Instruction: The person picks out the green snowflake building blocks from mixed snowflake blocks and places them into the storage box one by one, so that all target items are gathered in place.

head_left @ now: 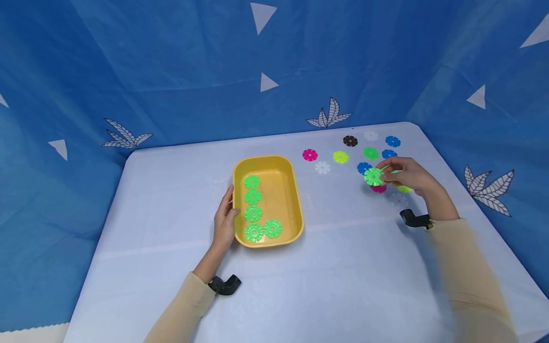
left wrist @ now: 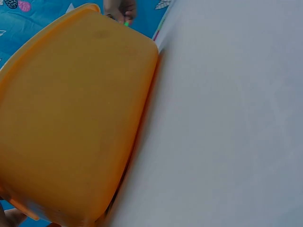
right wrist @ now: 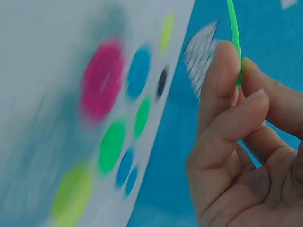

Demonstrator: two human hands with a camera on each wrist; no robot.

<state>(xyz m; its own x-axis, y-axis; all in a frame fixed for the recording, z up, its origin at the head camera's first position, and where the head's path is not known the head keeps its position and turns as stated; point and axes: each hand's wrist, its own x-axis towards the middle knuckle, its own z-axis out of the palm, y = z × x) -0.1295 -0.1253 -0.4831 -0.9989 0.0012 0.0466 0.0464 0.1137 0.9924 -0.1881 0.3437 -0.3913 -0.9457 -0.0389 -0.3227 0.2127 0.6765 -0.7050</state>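
Note:
My left hand (head_left: 225,220) grips the left side of a yellow plastic tray (head_left: 289,202), thumb over its rim. Inside the tray, several green notched discs (head_left: 253,196) lie along the left and near sides. Above the table at the right, my right hand (head_left: 405,175) pinches a green notched disc (head_left: 373,176) between thumb and fingertips. That disc appears edge-on (right wrist: 234,38) in the right wrist view. In the left wrist view, the tray's outer wall (left wrist: 71,113) fills the left side and hides most of my left hand (left wrist: 12,217).
Around and beyond my right hand lie loose notched discs: pink (head_left: 310,155), white (head_left: 322,167), yellow (head_left: 340,157), black (head_left: 350,141), blue (head_left: 392,141) and green (head_left: 371,153). The white-covered table (head_left: 343,286) meets a blue patterned cloth (head_left: 193,85) at the back and sides.

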